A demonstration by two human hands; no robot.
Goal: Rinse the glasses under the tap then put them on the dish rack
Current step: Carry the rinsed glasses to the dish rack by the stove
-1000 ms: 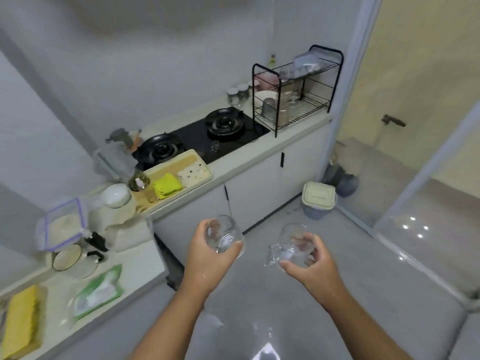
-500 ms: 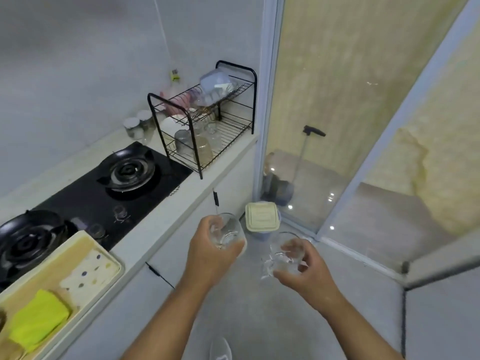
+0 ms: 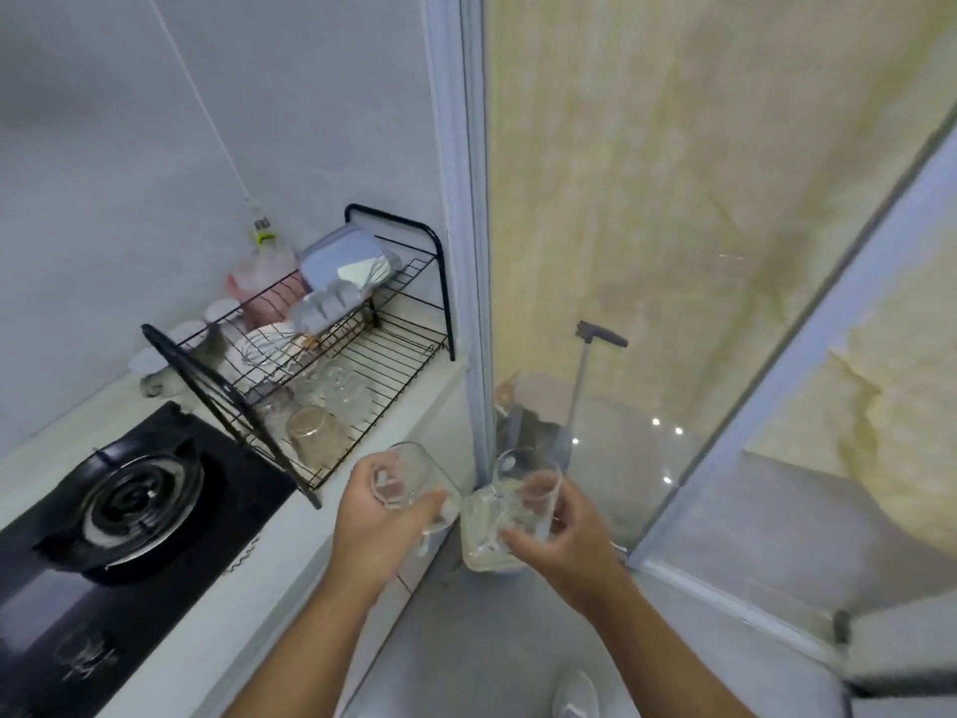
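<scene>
Left hand (image 3: 380, 526): your fingers are curled round a clear glass (image 3: 409, 484), the thumb across its near side. The grip is closed firmly on it.
Left glass: it is tilted. Its long axis slants from the upper left down to the lower right, and the thicker end sits by your thumb. The blur hides which end is the mouth.
Right hand (image 3: 564, 541): your fingertips and thumb pinch the lower part of a second glass (image 3: 528, 497). The fingers are bent round it but do not wrap it fully.
Right glass: it is close to upright, long axis near vertical, with the round mouth up and away from your palm. It sits just beside the left glass; whether they touch is unclear.
Dish rack (image 3: 440, 282): this black wire rack stands on the white counter (image 3: 290, 557), beyond and to the left of your left grip, near but apart from it. An amber tumbler (image 3: 310, 432) and some clear glasses sit on its lower tier.
Pale lidded bin (image 3: 481, 551): it is on the floor, showing below and through the right glass.
Stove burner (image 3: 140, 502): it lies well to the left of your left grip.
Door frame (image 3: 474, 251): it rises just beyond the gap between your two grips.
</scene>
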